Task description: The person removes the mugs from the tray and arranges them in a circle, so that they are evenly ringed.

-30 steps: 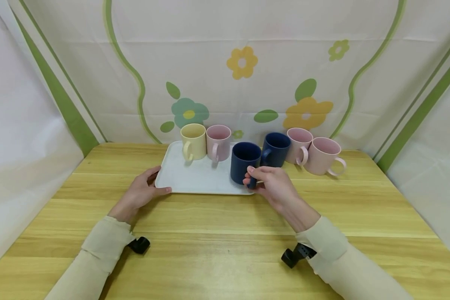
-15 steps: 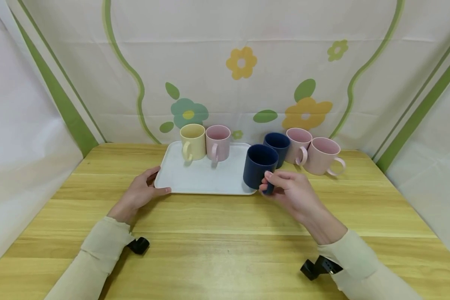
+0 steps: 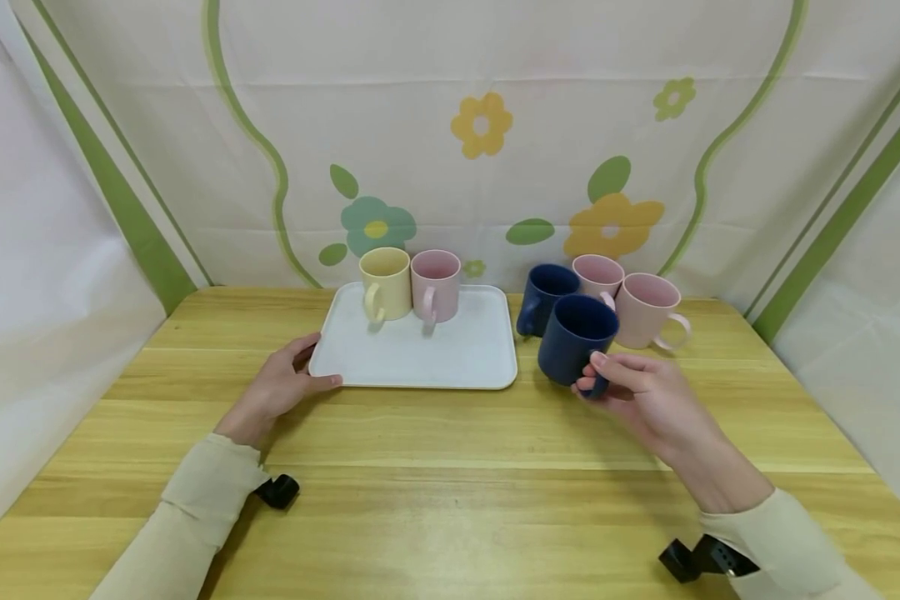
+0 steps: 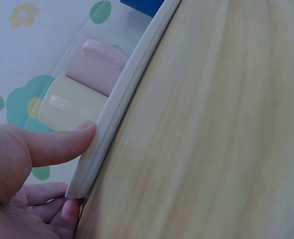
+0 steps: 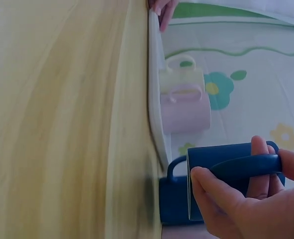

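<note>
My right hand [image 3: 648, 400] pinches the handle of a dark blue mug [image 3: 570, 342] and holds it upright, just off the table, right of the tray. In the right wrist view, thumb and fingers close round that handle. My left hand [image 3: 281, 383] grips the front left corner of a white rectangular tray [image 3: 412, 362]. Its thumb [image 4: 62, 144] lies against the rim in the left wrist view. At the back of the tray stand a yellow mug [image 3: 387, 287] and a pink mug [image 3: 437, 287], side by side, handles toward me.
Right of the tray, on the wooden table [image 3: 450, 483], stand a second dark blue mug [image 3: 543, 292], a pink mug [image 3: 598, 273] partly hidden behind the held one, and another pink mug [image 3: 645, 312]. A patterned curtain [image 3: 390, 125] hangs behind the table.
The right hand has carried the dark blue mug off the tray's front right part, rightward to beside the tray. The left hand and the tray stay where they were.
</note>
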`<state>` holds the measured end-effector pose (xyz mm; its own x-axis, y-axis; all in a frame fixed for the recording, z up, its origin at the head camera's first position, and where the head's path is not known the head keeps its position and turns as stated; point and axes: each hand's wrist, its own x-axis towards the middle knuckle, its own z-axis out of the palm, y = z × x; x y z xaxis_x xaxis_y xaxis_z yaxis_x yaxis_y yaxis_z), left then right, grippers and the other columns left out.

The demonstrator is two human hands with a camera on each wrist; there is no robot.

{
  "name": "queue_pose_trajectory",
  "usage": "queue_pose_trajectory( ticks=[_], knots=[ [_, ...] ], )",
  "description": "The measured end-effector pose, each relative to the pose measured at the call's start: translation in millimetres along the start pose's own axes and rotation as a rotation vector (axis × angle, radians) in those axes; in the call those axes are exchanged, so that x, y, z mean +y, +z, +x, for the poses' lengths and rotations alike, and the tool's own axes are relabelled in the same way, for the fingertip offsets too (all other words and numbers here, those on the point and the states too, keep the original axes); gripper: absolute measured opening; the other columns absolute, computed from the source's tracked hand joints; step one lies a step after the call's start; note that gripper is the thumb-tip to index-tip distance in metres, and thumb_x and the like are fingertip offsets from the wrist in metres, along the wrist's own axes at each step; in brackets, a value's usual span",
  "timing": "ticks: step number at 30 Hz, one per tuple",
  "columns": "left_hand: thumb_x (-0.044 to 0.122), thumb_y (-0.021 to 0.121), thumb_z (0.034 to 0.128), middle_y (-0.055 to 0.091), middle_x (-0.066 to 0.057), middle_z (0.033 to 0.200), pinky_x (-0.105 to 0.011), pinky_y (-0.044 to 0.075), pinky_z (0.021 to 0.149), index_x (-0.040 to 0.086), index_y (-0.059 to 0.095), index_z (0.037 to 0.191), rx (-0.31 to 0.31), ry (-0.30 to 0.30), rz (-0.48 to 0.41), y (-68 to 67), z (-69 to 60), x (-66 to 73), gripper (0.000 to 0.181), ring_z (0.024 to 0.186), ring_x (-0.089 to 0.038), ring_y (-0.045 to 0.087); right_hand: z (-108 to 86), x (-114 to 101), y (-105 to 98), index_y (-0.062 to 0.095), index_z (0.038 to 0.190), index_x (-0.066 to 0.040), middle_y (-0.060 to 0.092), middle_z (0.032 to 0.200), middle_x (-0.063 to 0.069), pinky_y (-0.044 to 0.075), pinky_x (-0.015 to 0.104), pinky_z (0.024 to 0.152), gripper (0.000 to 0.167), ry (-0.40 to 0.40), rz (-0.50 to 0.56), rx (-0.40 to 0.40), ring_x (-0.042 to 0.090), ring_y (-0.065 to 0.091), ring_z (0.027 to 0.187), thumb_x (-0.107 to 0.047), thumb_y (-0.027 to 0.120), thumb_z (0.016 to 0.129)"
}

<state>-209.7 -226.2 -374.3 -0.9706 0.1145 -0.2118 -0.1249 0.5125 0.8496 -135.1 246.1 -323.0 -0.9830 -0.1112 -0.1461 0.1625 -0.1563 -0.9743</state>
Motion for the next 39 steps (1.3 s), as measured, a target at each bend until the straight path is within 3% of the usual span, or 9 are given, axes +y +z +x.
queue_pose_trajectory(
  ticks=[20, 29, 39],
  knots=[
    [0.02, 0.08, 0.0961, 0.02, -0.023, 0.176, -0.06, 0.026, 0.13, 0.003, 0.012, 0.171, -0.007, -0.005, -0.012, -0.1, 0.1, -1.1, 0.103, 0.161, -0.045, 0.024, -5.9, 8, -72, 0.081, 0.097, -0.004, 0.073, 0.093, 0.006, 0.066, 0.039, 0.089, 0.022, 0.038, 0.123, 0.068, 0.021, 0.077, 0.087, -0.009, 0.062, 0.107],
    [0.02, 0.08, 0.0962, 0.02, -0.023, 0.176, -0.059, 0.028, 0.13, 0.003, 0.012, 0.171, -0.012, -0.007, -0.015, -0.2, 0.5, -1.1, 0.103, 0.161, -0.045, 0.025, -3.4, 10, -89, 0.081, 0.097, -0.005, 0.074, 0.092, 0.005, 0.066, 0.037, 0.087, 0.025, 0.06, 0.141, 0.08, 0.02, 0.076, 0.086, -0.009, 0.06, 0.108],
    [0.02, 0.08, 0.0963, 0.02, -0.023, 0.176, -0.06, 0.028, 0.13, 0.003, 0.012, 0.171, -0.009, -0.005, -0.012, -0.4, -0.4, -0.6, 0.102, 0.16, -0.045, 0.025, -1.3, 10, -95, 0.082, 0.102, -0.008, 0.076, 0.096, 0.005, 0.066, 0.035, 0.09, 0.024, 0.087, 0.14, 0.06, 0.019, 0.078, 0.094, -0.01, 0.058, 0.109]
  ],
)
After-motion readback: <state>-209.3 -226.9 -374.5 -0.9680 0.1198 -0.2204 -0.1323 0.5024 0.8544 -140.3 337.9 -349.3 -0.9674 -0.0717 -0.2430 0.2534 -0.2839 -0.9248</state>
